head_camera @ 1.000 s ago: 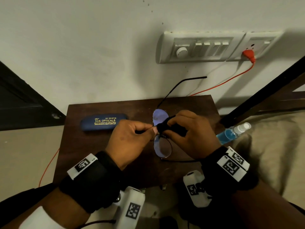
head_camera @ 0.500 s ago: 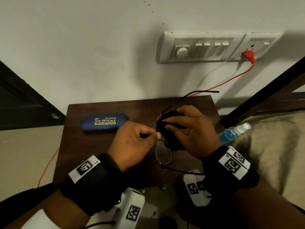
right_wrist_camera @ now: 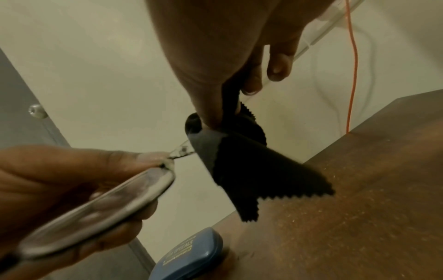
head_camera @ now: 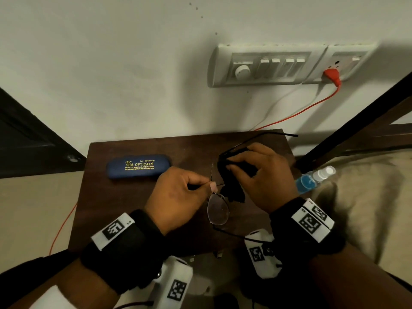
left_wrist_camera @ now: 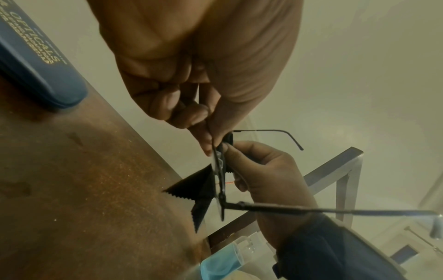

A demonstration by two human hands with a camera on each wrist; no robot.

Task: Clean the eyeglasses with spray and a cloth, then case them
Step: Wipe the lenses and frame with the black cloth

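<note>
Thin black-framed eyeglasses hang above the dark wooden table, arms unfolded. My left hand pinches them at the bridge between thumb and forefinger. My right hand holds a black cloth folded over the far lens, pinching it from both sides; that lens is hidden by the cloth. The near lens is bare. A closed blue case with gold lettering lies on the table to the left. A spray bottle with blue liquid lies off the table's right edge.
A switchboard on the wall holds an orange plug whose cable runs down behind the table. Beige bedding lies to the right, beside a dark bed frame. A dark door stands at left.
The far lens, uncovered a second ago, is now wrapped in the cloth under my right hand. The glasses have tilted, the far arm swinging right and lower. My left hand keeps its pinch.
</note>
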